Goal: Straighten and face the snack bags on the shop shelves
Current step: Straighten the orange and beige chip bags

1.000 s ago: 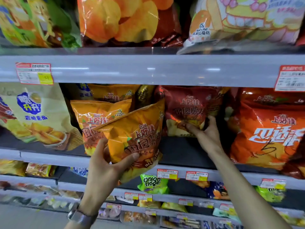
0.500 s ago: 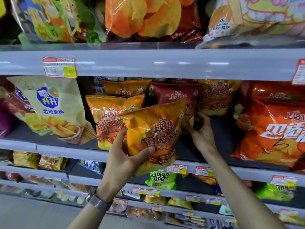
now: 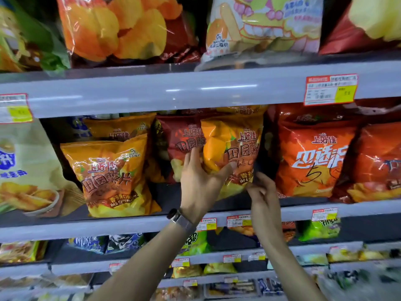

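My left hand (image 3: pixel 200 181) grips an orange chip bag (image 3: pixel 233 153) by its lower left side, thumb across the front, and holds it upright on the middle shelf (image 3: pixel 130 224). My right hand (image 3: pixel 262 192) is at the bag's lower right corner with curled fingers; whether it pinches the bag is unclear. A dark red chip bag (image 3: pixel 182 140) stands just behind and left of the held bag. Another orange bag (image 3: pixel 108 174) of the same kind stands further left, with one more (image 3: pixel 121 129) behind it.
Large orange-red bags (image 3: pixel 314 157) fill the shelf on the right and a cream bag (image 3: pixel 23 170) the left. The upper shelf (image 3: pixel 195 88) hangs close above with big bags on it. Lower shelves hold small green and yellow packs (image 3: pixel 195 244).
My left hand has carried the orange bag rightwards and back onto the shelf, in front of the dark red bag. My right hand dropped from the red bag to the orange bag's lower right corner.
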The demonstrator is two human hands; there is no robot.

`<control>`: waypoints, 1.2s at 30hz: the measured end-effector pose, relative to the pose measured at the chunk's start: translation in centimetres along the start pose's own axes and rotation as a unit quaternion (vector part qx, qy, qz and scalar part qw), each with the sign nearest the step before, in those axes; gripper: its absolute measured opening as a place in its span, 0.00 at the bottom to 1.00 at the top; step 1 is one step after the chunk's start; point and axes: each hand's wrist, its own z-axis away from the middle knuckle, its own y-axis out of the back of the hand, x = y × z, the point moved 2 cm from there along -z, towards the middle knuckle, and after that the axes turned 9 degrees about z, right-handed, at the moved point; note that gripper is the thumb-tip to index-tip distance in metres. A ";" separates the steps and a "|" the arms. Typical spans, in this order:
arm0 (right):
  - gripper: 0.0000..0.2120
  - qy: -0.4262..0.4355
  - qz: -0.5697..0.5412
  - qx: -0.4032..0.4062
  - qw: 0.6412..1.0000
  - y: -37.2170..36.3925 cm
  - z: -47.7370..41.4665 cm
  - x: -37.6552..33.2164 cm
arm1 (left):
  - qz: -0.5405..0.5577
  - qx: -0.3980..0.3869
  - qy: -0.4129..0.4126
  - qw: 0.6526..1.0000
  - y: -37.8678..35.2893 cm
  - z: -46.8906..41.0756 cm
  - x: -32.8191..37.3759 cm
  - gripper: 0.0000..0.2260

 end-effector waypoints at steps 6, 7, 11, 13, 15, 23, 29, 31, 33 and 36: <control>0.20 -0.006 -0.008 -0.002 1.000 0.9 0.6 -0.3 | -0.015 -0.018 0.007 1.000 -4.3 -1.8 -0.8 0.28; 0.21 -0.013 -0.007 -0.009 1.000 1.0 0.6 -0.2 | -0.014 -0.019 0.011 1.000 -4.8 -2.0 -1.0 0.30; 0.30 -0.057 -0.018 -0.054 0.997 1.0 0.5 0.3 | -0.005 -0.035 0.023 0.999 -6.9 -2.1 -1.6 0.35; 0.27 -0.095 -0.052 -0.058 0.992 1.0 0.3 0.2 | -0.010 -0.057 0.021 0.998 -7.6 -2.0 -1.8 0.35; 0.17 -0.116 -0.114 -0.061 0.985 0.9 0.0 -0.3 | -0.045 -0.087 0.013 0.995 -7.9 -2.1 -2.0 0.34; 0.22 -0.109 -0.204 -0.098 0.968 0.6 -0.2 -0.8 | -0.135 -0.110 -0.032 0.984 -6.3 -1.6 -4.0 0.28; 0.18 -0.140 -0.252 -0.111 0.951 0.0 -1.1 -1.6 | -0.137 -0.110 -0.014 0.984 -6.9 -2.9 -3.9 0.33; 0.02 -0.163 -0.253 -0.101 0.948 -0.6 -1.5 -1.8 | -0.149 -0.112 -0.012 0.982 -7.1 -3.6 -3.7 0.33; 0.10 -0.173 -0.225 -0.111 0.952 -1.1 -2.3 -1.6 | -0.155 -0.104 -0.015 0.982 -7.2 -4.3 -3.8 0.32; 0.10 -0.183 -0.204 -0.112 0.955 -1.3 -3.4 -1.0 | -0.173 -0.093 -0.028 0.980 -7.2 -4.5 -3.9 0.31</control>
